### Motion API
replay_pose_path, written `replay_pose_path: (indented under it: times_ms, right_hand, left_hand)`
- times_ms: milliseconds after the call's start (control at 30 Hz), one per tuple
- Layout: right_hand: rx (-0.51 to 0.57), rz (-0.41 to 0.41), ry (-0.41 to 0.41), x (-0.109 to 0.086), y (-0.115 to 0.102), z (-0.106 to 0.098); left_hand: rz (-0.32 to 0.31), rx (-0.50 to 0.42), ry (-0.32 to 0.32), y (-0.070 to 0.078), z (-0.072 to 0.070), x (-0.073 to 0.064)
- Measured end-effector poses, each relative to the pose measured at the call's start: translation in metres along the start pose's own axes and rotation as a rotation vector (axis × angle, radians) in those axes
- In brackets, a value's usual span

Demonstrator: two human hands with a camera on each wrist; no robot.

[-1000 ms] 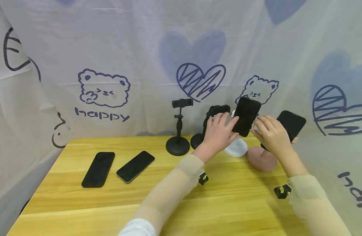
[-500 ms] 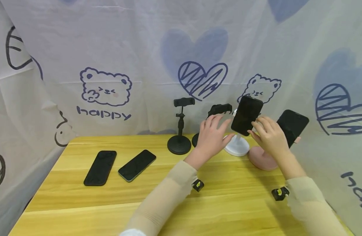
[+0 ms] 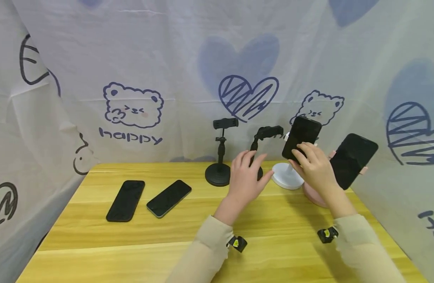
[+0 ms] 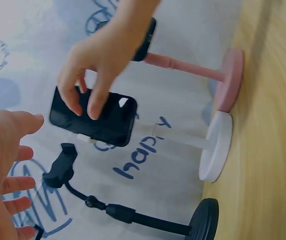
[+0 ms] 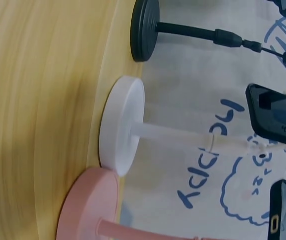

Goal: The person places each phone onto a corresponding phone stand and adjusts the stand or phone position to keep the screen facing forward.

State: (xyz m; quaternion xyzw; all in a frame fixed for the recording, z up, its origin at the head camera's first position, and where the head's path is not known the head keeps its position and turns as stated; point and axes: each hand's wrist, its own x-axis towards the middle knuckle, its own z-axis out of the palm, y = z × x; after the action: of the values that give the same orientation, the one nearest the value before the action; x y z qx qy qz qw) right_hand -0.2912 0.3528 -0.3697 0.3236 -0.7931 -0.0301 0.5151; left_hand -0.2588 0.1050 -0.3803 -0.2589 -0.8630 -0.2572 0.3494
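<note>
A black smartphone [image 3: 301,131] sits tilted in the clamp of a white phone stand [image 3: 287,177]. My right hand [image 3: 317,169] is in front of it; in the left wrist view its bent finger and thumb overlap the dark screen [image 4: 115,125] without wrapping round the phone. My left hand [image 3: 245,181], fingers spread and holding nothing, hovers in front of a black phone stand [image 3: 270,132], hiding much of its post and base. Right of the white stand, a second smartphone [image 3: 356,157] leans in a pink phone stand [image 5: 90,200], partly behind my right hand and wrist.
Another black phone stand [image 3: 218,175], its clamp without a phone, stands at the table's back. Two smartphones, one all black [image 3: 126,200] and one with a pale edge [image 3: 169,198], lie on the left of the wooden table [image 3: 132,259]. A printed curtain [image 3: 188,78] hangs behind.
My left hand has drawn away from the phone in the white stand, down and to the left. My right hand stays at that phone, its fingers now further across the screen.
</note>
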Motion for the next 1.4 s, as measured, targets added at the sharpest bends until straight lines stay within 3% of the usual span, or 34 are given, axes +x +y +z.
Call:
replay_pose_path:
  times_ms: [300, 600, 867, 1400]
  right_hand:
    - [0.07, -0.036, 0.065, 0.014, -0.007, 0.01]
    - [0.103, -0.023, 0.137, 0.032, -0.009, 0.024]
    - [0.089, -0.003, 0.122, 0.044, -0.008, 0.033]
    - [0.05, 0.013, 0.084, 0.053, 0.004, 0.049]
  left_hand:
    - [-0.115, -0.076, 0.064, -0.006, -0.02, -0.016]
    - [-0.226, -0.065, 0.089, -0.033, -0.037, -0.025]
    - [-0.297, -0.035, 0.061, -0.06, -0.045, -0.029]
    - [-0.587, -0.058, -0.027, -0.121, -0.063, -0.042]
